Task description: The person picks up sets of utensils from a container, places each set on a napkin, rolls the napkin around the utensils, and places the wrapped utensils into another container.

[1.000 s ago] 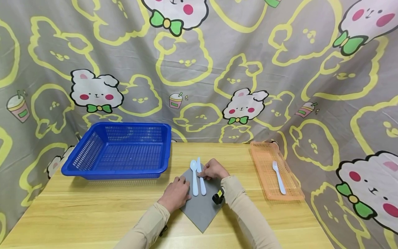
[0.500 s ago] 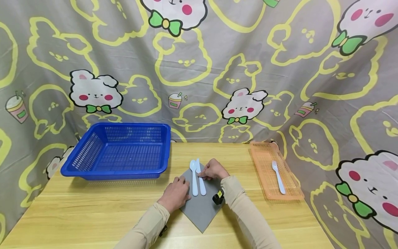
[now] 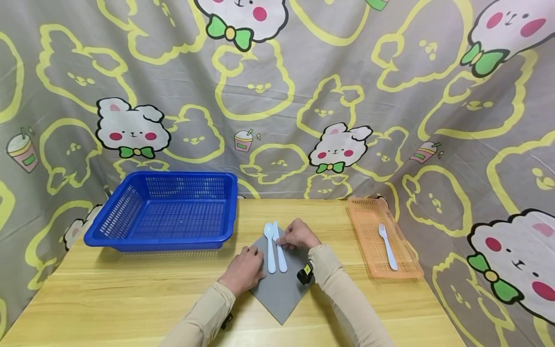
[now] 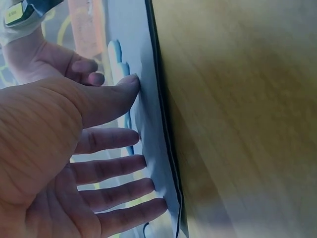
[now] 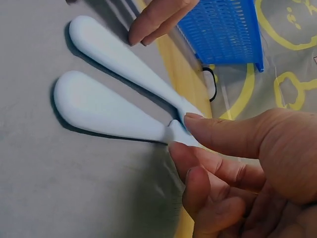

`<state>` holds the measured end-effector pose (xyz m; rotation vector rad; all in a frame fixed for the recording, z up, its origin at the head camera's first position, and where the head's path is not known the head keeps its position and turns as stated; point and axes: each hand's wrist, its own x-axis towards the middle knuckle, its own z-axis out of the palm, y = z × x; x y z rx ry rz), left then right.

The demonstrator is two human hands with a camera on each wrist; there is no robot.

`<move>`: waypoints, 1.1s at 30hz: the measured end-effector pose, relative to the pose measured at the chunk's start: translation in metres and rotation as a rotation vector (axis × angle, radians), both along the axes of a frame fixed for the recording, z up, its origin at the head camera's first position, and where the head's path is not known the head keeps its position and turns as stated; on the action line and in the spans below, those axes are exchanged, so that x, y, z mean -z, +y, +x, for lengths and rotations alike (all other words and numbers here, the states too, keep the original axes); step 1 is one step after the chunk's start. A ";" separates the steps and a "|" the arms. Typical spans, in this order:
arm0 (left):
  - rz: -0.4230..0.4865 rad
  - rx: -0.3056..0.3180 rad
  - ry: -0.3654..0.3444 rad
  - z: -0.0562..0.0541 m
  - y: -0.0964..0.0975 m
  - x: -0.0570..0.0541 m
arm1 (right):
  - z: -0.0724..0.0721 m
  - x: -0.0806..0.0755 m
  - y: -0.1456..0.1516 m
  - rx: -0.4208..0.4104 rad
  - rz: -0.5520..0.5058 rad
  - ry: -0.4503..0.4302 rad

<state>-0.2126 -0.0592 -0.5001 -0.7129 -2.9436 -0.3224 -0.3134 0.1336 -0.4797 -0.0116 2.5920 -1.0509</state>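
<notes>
A pale blue spoon (image 3: 270, 258) and a matching table knife (image 3: 282, 262) lie side by side on a grey folded cloth (image 3: 279, 299), which is turned cornerwise on the table. My right hand (image 3: 298, 234) pinches the knife near its neck between thumb and index finger; in the right wrist view the knife handle (image 5: 106, 106) points away from the fingers. My left hand (image 3: 244, 270) rests at the cloth's left edge, left of the spoon. In the left wrist view its fingers (image 4: 116, 168) reach out nearly straight, their tips on the cloth, holding nothing.
A large blue plastic basket (image 3: 160, 240) stands at the back left. To the right, a shallow orange basket (image 3: 368, 226) holds a pale blue fork (image 3: 388, 246). Patterned curtain (image 3: 277, 120) hangs behind the wooden table (image 3: 130, 294) and along its sides.
The knife's tip has shifted very slightly toward me, with the right hand still pinching it. My left hand, the spoon and the cloth stay nearly where they were.
</notes>
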 end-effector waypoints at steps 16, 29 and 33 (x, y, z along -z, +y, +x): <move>0.090 0.021 0.235 -0.011 0.006 -0.019 | 0.001 -0.047 0.011 -0.013 0.019 0.239; 0.099 0.078 0.304 -0.006 0.019 -0.029 | -0.001 -0.078 0.067 0.028 0.081 0.378; 0.077 0.102 0.333 -0.003 0.025 -0.031 | -0.004 -0.083 0.091 0.060 0.096 0.385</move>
